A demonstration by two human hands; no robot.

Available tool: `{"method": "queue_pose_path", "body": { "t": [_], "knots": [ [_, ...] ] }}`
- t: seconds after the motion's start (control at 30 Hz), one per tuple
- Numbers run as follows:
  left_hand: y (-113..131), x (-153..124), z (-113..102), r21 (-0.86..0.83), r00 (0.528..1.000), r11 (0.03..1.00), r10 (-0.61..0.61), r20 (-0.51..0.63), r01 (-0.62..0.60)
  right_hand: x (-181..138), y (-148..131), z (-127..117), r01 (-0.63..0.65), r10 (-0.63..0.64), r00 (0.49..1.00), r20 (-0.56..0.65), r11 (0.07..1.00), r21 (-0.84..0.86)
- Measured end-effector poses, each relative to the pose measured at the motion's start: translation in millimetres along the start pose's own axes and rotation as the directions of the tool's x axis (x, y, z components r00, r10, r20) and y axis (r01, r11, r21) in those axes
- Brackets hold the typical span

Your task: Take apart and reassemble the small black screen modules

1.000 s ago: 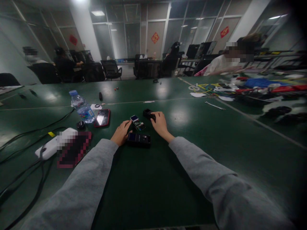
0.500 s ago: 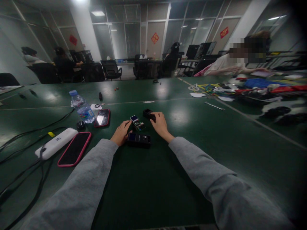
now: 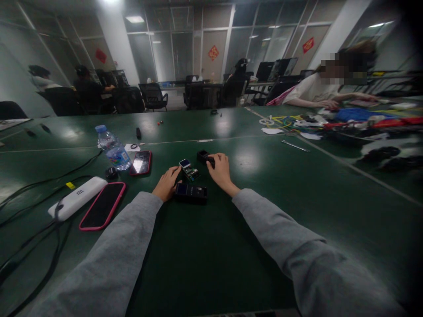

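Both my arms in grey sleeves reach out over the green table [image 3: 205, 246]. My left hand [image 3: 167, 183] rests with curled fingers beside a small circuit board with a screen [image 3: 188, 169] and touches a flat black device [image 3: 191, 193] lying in front of it. My right hand [image 3: 220, 169] is closed over a small black box-shaped part [image 3: 204, 157] just beyond the board.
To the left lie a water bottle [image 3: 113, 148], a red-cased phone [image 3: 142, 162], a pink-cased phone [image 3: 102, 205], a white power bank [image 3: 76, 197] and black cables [image 3: 29, 233]. A person [image 3: 317, 90] works at the cluttered far right. Office chairs [image 3: 153, 95] stand behind.
My hands have stayed almost still on the parts. The person at the far right has leaned further over the table.
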State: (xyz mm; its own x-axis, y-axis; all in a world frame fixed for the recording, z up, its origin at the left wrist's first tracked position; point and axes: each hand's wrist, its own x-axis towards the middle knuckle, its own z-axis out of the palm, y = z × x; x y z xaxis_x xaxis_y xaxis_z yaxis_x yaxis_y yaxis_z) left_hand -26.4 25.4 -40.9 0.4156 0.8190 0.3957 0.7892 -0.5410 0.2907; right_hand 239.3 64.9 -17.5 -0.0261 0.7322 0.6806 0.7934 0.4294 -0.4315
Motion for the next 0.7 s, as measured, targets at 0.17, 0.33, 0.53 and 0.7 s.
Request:
{"method": "queue_pose_path", "body": {
  "t": [0.17, 0.33, 0.53, 0.7],
  "knots": [
    [-0.6, 0.1, 1.1, 0.003, 1.0, 1.0, 0.019, -0.025, -0.018, -4.5, -25.9, -14.8, 0.154, -0.149, 0.988, -0.041, 0.974, 0.165],
    [2.9, 0.3, -0.9, 0.002, 0.999, 1.0, 0.019, -0.039, -0.019, -14.5, -44.5, -19.7, 0.219, -0.268, 0.952, 0.151, 0.935, 0.279],
    [3.8, 0.4, -2.2, 0.008, 0.999, 1.0, 0.018, -0.032, -0.018, -13.7, -37.5, -10.8, 0.165, -0.31, 0.899, 0.309, 0.894, 0.417],
    [8.5, -0.3, -6.5, -0.008, 0.999, 1.0, 0.007, -0.051, -0.007, -12.2, -36.1, -8.8, 0.135, -0.331, 0.885, 0.327, 0.856, 0.5]
  ]
}}
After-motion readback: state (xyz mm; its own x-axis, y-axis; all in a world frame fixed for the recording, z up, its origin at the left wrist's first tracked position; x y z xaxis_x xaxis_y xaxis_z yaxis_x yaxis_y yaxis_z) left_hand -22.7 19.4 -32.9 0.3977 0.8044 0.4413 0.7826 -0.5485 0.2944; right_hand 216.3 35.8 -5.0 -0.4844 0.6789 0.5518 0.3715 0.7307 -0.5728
